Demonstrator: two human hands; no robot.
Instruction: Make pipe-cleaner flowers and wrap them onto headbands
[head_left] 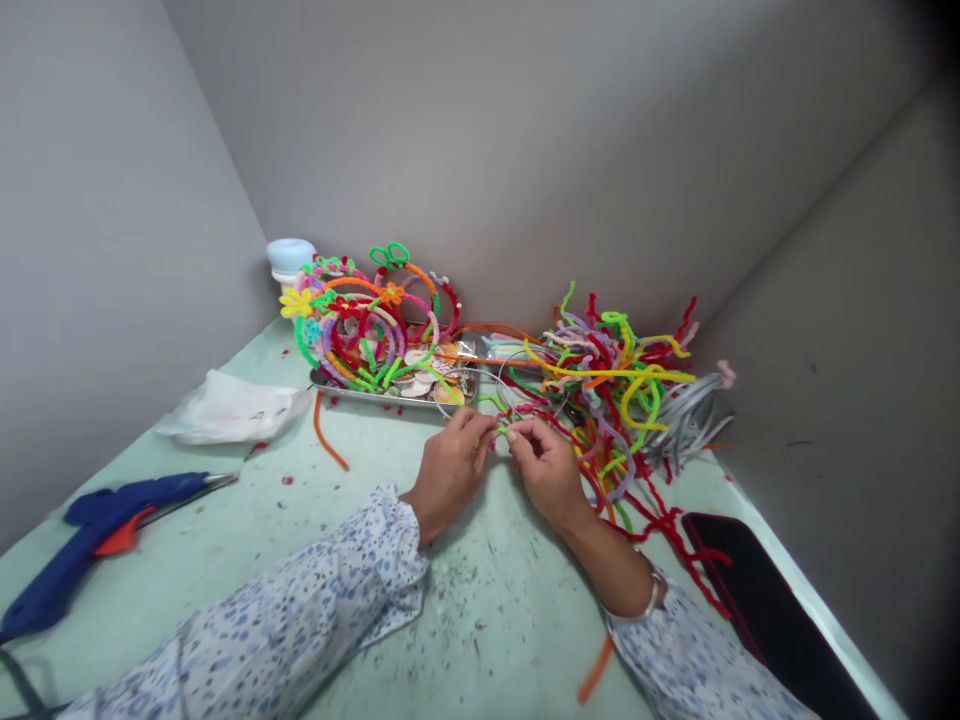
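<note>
My left hand (456, 468) and my right hand (549, 470) meet at the middle of the table, both closed in a pinch. Between the fingertips shows a small bit of green pipe cleaner (502, 431), with some pink beside it. A thin pale hoop (496, 375) rises just behind the fingers; whether it is held too, I cannot tell. Beyond my left hand stands a metal tray (390, 398) bearing several headbands (352, 330) wrapped in coloured pipe cleaners, some with flowers. Past my right hand lies a tangled heap of loose pipe cleaners (615, 370).
At the left lie a blue glue gun (112, 525) and a white plastic bag (232, 408). A light-blue-lidded container (291, 258) stands in the back corner. A dark phone (772, 610) rests along the right edge. Orange pipe cleaner pieces (327, 435) lie scattered. Grey walls enclose the table.
</note>
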